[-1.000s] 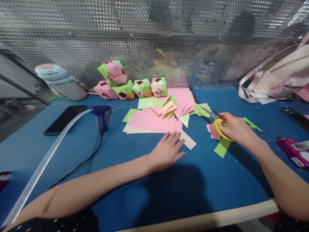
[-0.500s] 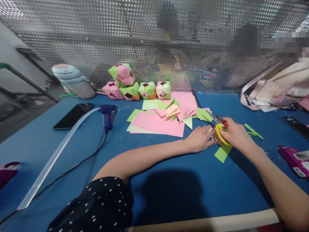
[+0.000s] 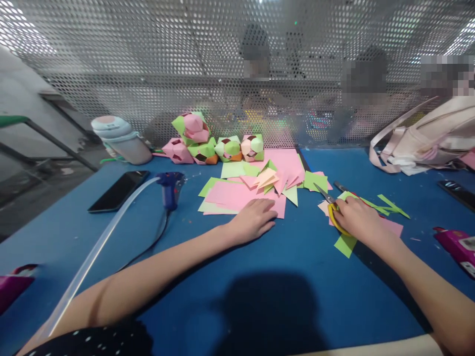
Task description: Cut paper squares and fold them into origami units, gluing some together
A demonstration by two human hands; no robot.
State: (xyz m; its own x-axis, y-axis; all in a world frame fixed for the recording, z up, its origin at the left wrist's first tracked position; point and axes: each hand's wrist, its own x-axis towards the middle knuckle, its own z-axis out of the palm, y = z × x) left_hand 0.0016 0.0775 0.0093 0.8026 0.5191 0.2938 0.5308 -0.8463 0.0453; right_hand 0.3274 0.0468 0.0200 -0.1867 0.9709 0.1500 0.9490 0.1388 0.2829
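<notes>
My left hand (image 3: 254, 220) rests at the front edge of a pink paper sheet (image 3: 232, 194), fingers stretched out and holding nothing. Around the yellow handle of a pair of scissors (image 3: 333, 221), the fingers of my right hand (image 3: 358, 217) are closed. The blades point up and left, just above the table. Under and beside that hand lie cut green and pink pieces, with a green strip (image 3: 346, 244) poking out below. Folded paper pieces (image 3: 266, 179) are heaped on the sheets, and a green square (image 3: 315, 181) sits near the blade tips.
Several folded paper balls (image 3: 200, 151) stand along the perforated metal panel (image 3: 215, 64). On the left are a bottle (image 3: 124, 143), a phone (image 3: 118, 190) and a blue glue gun (image 3: 169, 190) with a long clear stick. Thin green offcuts (image 3: 395, 206), a purple pack (image 3: 456, 249) and a bag (image 3: 426, 133) are right.
My left hand has moved left, away from the cut papers near the scissors, to the pink sheet. My right hand has come lower with the scissors, and pink paper now shows beneath it.
</notes>
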